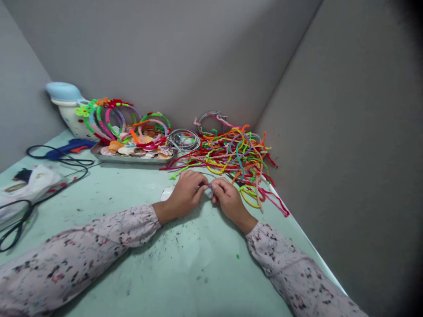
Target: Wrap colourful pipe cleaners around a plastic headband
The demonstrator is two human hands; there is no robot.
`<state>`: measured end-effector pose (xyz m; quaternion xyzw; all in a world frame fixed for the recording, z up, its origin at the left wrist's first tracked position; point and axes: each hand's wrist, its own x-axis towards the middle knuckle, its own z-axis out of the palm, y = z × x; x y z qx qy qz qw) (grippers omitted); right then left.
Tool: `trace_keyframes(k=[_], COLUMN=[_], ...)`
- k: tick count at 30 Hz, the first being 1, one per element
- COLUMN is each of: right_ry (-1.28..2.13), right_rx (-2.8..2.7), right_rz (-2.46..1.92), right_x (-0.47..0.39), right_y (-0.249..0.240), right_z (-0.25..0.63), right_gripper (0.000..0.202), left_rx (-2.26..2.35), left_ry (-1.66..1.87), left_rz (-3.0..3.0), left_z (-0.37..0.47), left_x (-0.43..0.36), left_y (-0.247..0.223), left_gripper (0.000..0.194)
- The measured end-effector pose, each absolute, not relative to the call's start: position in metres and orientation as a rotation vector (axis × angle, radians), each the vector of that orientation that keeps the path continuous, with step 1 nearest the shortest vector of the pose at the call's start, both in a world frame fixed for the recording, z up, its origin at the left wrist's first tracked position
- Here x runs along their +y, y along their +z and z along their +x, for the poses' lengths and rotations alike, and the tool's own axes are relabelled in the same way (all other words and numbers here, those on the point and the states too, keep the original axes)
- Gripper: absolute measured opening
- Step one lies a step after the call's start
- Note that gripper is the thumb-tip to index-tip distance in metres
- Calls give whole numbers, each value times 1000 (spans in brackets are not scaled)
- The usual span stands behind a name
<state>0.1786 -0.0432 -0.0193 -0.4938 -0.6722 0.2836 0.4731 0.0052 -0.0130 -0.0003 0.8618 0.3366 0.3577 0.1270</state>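
Note:
Near the middle of the table, my left hand (187,192) and my right hand (228,198) meet, both with fingers pinched on one small purple piece (210,188). Its shape is mostly hidden by the fingertips. A whitish flat disc (167,193) lies partly behind my left hand. Just beyond my right hand spreads a tangled heap of colourful fuzzy stems (243,149), some of which reach the table's right edge.
Behind on the left, a metal tray (132,160) holds shell-like pieces and fuzzy hoops. Wire coils (187,140) sit beside it. Further left are a white boot-shaped container (74,118), a blue tool (68,149), a black cable (62,190) and a plastic bag (41,185).

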Motion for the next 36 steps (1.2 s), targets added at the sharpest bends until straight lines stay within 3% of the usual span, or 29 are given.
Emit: trace_keyframes(k=[12,19,36], right_ry=[754,490,387], right_rx=[-1446,-1552,-1664], right_rz=[-1174,-1232,-1176], right_x=[-41,-39,-41], right_y=[-20,-20,-18], right_z=[177,180,179], right_gripper=[21,14,10], left_rx=[1048,1076,1061], left_ry=[1072,1051,904], left_rz=[2404,2423,2511], left_z=[5,5,5], left_x=[-11,-10,-6], left_y=[2,2,-3], left_gripper=[11,16,21])
